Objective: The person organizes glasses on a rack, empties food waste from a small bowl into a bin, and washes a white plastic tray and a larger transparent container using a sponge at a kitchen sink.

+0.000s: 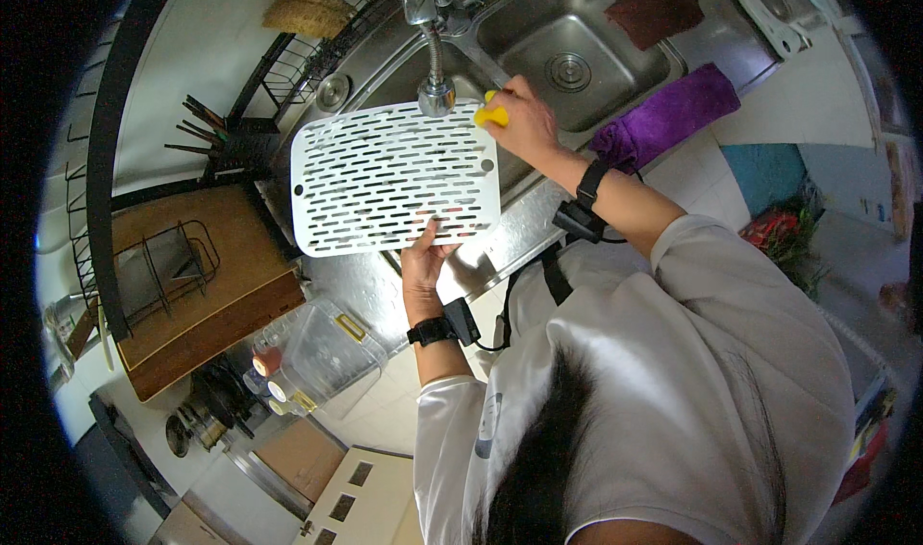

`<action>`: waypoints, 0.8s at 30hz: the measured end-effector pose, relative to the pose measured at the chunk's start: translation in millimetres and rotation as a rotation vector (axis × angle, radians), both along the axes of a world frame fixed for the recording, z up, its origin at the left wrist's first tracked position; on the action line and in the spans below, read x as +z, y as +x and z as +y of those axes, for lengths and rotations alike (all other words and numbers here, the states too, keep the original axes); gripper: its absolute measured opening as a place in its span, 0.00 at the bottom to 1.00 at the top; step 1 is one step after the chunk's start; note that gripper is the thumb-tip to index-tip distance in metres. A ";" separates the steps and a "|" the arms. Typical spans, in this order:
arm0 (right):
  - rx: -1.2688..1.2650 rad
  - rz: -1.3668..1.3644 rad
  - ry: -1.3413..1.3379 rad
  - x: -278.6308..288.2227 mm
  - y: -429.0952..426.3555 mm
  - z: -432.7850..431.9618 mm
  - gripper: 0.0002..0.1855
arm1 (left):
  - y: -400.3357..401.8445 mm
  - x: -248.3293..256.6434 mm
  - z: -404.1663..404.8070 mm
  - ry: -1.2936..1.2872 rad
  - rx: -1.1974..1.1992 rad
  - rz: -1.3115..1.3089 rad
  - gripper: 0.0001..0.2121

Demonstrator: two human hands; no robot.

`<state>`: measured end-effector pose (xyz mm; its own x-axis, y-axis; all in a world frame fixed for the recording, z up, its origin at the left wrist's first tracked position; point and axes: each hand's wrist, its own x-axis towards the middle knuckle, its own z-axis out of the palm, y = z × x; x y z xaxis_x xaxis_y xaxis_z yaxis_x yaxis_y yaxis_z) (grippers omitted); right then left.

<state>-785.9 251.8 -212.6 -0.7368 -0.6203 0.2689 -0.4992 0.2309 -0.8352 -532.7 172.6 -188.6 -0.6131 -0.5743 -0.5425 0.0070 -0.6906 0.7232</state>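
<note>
A white slotted plastic drain board (389, 177) is held over the left basin of a stainless steel sink. My left hand (427, 253) grips its near edge, thumb on the upper face and fingers behind it. At the board's far right corner, my right hand (523, 123) grasps a yellow sponge (492, 116), which touches the edge there. The metal faucet head (437, 98) hangs in front of the board's far edge; whether water runs cannot be made out. Most of the left basin is hidden by the board.
The right basin (541, 47) lies beyond my right hand. A purple cloth (667, 116) drapes over the front counter edge, and a brown cloth (655, 13) lies behind. Chopsticks (202, 127) stand in a black holder at left, near a wooden box (195, 257) and a clear plastic bin (324, 350).
</note>
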 end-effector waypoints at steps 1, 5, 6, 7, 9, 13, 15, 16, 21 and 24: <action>0.003 0.001 0.001 -2.2 -1.5 -2.8 0.11 | -0.7 2.0 1.0 0.021 0.005 0.019 0.14; 0.009 0.163 0.064 -6.1 2.3 -6.3 0.11 | -3.6 3.7 -0.1 0.018 -0.015 0.019 0.15; 0.024 0.053 0.050 -3.7 -0.4 -5.8 0.11 | -4.5 4.8 -0.5 0.022 -0.017 0.024 0.15; -0.011 0.076 0.149 5.6 -2.1 -4.9 0.12 | -5.2 5.3 -0.9 0.027 -0.021 0.029 0.15; -0.040 0.103 0.248 17.5 -1.3 -5.7 0.12 | -4.8 5.9 -3.7 0.009 -0.030 0.014 0.15; 0.043 0.082 0.324 21.4 6.1 -2.2 0.13 | -2.4 -4.3 -18.5 0.035 -0.042 0.006 0.14; 0.073 -0.021 0.110 15.3 6.2 0.3 0.14 | -5.3 -2.2 -21.2 0.123 -0.022 0.057 0.15; 0.075 -0.022 0.107 16.7 6.9 0.9 0.14 | -5.1 -3.6 -22.8 0.127 0.013 0.084 0.15; -0.048 -0.364 0.102 -4.8 7.0 -1.9 0.21 | -7.1 -5.2 -32.9 0.110 0.058 0.170 0.17; -0.113 -0.672 0.082 -17.3 9.7 -5.5 0.23 | -10.7 -1.5 -28.0 0.024 0.078 0.109 0.16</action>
